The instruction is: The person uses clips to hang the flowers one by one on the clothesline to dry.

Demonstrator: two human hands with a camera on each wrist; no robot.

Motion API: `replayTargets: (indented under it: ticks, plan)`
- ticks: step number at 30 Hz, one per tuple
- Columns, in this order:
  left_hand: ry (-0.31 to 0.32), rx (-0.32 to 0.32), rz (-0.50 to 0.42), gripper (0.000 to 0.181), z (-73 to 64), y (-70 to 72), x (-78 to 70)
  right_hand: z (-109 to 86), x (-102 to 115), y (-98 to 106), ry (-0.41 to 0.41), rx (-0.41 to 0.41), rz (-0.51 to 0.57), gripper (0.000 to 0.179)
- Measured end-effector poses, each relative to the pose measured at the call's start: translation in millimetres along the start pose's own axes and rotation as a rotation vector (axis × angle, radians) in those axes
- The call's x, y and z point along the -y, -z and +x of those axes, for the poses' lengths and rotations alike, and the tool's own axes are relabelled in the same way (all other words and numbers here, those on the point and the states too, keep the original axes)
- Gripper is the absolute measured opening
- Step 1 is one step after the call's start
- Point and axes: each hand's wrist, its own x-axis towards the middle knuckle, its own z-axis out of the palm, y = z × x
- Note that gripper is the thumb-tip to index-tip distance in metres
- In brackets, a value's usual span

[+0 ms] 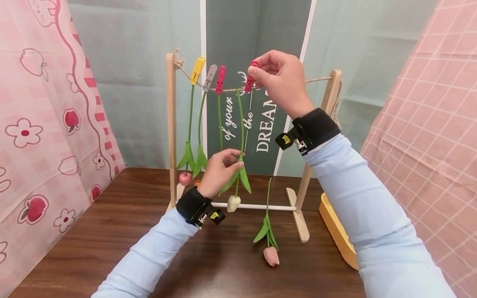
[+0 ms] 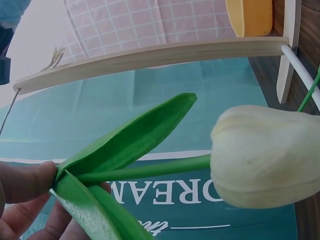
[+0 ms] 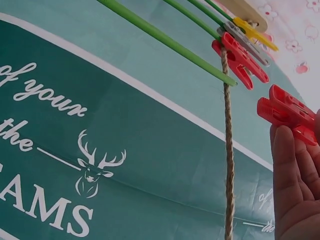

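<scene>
My left hand (image 1: 222, 170) pinches the stem of a white artificial tulip (image 1: 234, 203) near its leaves; the flower hangs head down. In the right wrist view, the bare end of that green stem (image 3: 170, 45) meets the twine rope (image 3: 229, 150). A red clothespin (image 1: 249, 78) is pinched in my right hand (image 1: 281, 80), beside the rope and apart from the stem. To the left, a yellow clothespin (image 1: 198, 70), a grey clothespin (image 1: 210, 78) and another red clothespin (image 1: 221, 80) clip stems to the rope. One hanging flower is a pink tulip (image 1: 185, 179).
A wooden rack (image 1: 171, 128) holds the rope between two posts, with a white bar (image 1: 257, 206) low down. On the brown table (image 1: 208, 265) lies a pale pink tulip (image 1: 271, 256). A yellow basket (image 1: 337, 231) stands at the right, partly behind my right sleeve.
</scene>
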Motion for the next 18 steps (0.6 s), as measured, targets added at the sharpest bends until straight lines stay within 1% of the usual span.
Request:
replayTargets:
  ticks: [3,8,12,18]
  plan:
    - [0.003,0.001,0.002,0.022,0.5,-0.3,0.6,6.9,1.5,-3.0,-0.027,0.015,0.027,0.014]
    - [0.014,0.004,-0.008,0.021,0.2,0.3,0.1,14.8,2.0,-9.3,-0.082,0.032,0.011,0.007]
    - [0.023,0.001,-0.002,0.021,-0.2,0.4,-1.4,20.0,1.2,-13.5,-0.117,0.033,-0.009,0.008]
    - [0.026,0.000,-0.002,0.022,-0.8,-0.2,-2.9,24.1,0.0,-16.7,-0.145,0.026,-0.029,0.010]
